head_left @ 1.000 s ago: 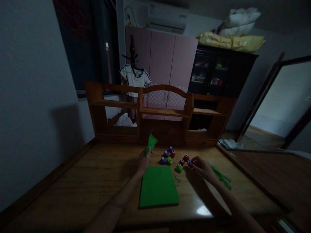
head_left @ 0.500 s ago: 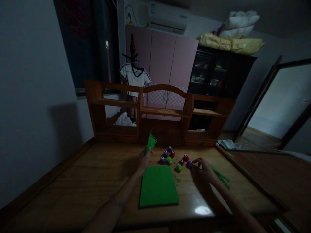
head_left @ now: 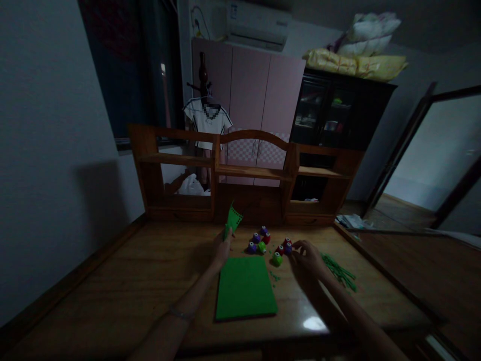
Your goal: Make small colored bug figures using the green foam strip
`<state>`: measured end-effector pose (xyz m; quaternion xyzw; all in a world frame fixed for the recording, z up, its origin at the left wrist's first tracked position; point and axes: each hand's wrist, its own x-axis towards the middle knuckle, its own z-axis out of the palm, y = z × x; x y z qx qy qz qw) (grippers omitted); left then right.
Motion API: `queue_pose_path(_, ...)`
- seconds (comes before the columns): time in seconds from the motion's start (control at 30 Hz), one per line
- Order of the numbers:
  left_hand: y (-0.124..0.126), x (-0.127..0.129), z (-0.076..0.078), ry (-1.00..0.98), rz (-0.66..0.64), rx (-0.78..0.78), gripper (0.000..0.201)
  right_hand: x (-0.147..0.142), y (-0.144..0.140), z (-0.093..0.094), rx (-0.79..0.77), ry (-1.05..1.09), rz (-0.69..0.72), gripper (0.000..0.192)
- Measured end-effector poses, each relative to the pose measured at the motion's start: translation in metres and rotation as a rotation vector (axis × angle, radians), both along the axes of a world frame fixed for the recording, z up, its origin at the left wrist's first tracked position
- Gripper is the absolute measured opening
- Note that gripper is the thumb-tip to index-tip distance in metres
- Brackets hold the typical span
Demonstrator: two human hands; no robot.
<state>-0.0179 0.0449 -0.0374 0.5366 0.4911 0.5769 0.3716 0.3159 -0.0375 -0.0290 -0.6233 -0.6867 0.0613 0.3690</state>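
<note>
Home interior, dim; probably a bedroom, though the light is too poor to settle it. Signs: tall pale-pink panelled wardrobe (head_left: 248, 90), white boxy air conditioner (head_left: 258, 25) above, white short-sleeved dark-trimmed shirt (head_left: 206, 128) hanging, black glass-fronted cabinet (head_left: 355, 120), brown wooden desk (head_left: 150, 281).

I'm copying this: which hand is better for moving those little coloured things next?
Probably the right hand: its fingertips are beside a purple piece, while the left hand grips a green sheet.
</note>
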Motion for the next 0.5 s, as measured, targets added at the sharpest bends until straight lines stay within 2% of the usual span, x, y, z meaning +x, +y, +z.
queue_pose_path(0.23,0.002,-0.002,-0.003,0.017,-0.024,0.019,0.049,-0.007,0.002,0.012,0.042,0.029,-0.015,0.034)
queue_pose_path(0.4,0.001,0.001,-0.003,-0.019,-0.039,-0.005,0.051,-0.014,0.018,0.044,0.183,0.105,-0.144,0.051)
queue_pose_path(0.5,-0.002,0.003,0.000,-0.009,-0.060,0.001,0.051,-0.030,0.034,0.064,0.274,0.124,-0.164,0.057)
